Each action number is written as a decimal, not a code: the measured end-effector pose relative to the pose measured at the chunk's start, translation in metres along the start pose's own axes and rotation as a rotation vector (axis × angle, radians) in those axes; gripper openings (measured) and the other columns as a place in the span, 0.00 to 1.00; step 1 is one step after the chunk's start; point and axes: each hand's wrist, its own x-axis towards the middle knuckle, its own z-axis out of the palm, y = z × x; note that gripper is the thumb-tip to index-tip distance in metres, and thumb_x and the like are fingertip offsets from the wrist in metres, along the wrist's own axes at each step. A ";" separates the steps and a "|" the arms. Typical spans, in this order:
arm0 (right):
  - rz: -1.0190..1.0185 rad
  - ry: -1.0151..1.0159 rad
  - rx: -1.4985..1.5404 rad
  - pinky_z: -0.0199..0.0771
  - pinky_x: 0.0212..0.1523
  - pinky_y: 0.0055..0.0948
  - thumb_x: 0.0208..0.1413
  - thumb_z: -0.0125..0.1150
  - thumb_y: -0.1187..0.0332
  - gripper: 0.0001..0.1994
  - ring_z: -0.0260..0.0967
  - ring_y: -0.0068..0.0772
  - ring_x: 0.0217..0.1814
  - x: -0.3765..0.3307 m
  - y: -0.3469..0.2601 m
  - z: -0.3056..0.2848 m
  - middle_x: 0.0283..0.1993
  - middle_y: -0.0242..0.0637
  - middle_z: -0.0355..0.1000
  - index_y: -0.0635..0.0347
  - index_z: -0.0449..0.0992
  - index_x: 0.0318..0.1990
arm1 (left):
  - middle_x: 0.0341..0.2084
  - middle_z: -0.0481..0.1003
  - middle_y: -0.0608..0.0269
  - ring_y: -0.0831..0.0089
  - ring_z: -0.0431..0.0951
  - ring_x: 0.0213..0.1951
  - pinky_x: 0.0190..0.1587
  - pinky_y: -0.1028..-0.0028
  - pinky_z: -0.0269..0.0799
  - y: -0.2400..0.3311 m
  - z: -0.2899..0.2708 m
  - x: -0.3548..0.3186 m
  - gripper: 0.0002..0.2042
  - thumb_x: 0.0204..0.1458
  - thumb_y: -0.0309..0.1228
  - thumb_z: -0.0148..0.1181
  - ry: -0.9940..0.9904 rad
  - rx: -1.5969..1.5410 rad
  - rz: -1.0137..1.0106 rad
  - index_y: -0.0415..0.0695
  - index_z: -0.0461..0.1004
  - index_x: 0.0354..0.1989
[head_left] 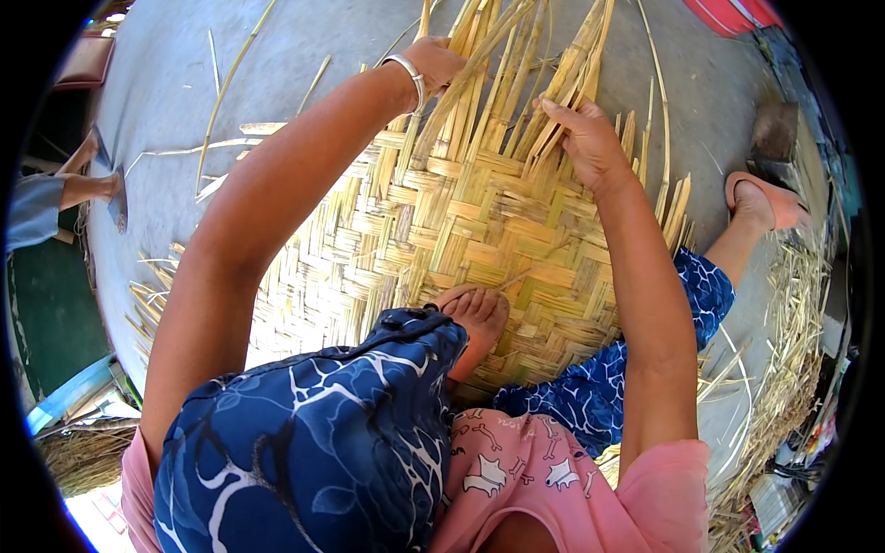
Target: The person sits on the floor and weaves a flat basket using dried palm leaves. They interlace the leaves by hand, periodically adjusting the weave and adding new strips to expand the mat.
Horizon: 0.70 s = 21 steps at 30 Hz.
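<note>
A woven mat (387, 244) of flat yellow-green reed strips lies on the floor beneath me. Loose, unwoven reed strips (505, 101) fan out from its far edge. My left hand (436, 66), a silver bangle at its wrist, is closed around some of these strips at the left of the fan; its fingertips are partly hidden behind them. At the right of the fan, my right hand (587, 136) pinches another group of strips between thumb and fingers, just above the weave. My bare foot (477, 318) rests on the mat's middle.
Single loose strips (230, 92) lie across the grey floor (157, 74). To the right are a wooden block (776, 134), my slippered foot (770, 201) and heaped straw (793, 341). Another person's feet (106, 184) show at far left. A red object (728, 14) sits at the upper right.
</note>
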 end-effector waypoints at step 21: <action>0.115 -0.559 0.289 0.74 0.47 0.41 0.61 0.49 0.54 0.25 0.68 0.35 0.50 0.046 -0.060 0.019 0.54 0.41 0.65 0.66 0.65 0.56 | 0.41 0.75 0.47 0.61 0.77 0.45 0.46 0.65 0.76 0.031 -0.030 -0.040 0.19 0.59 0.35 0.47 -0.718 -0.365 0.045 0.32 0.65 0.53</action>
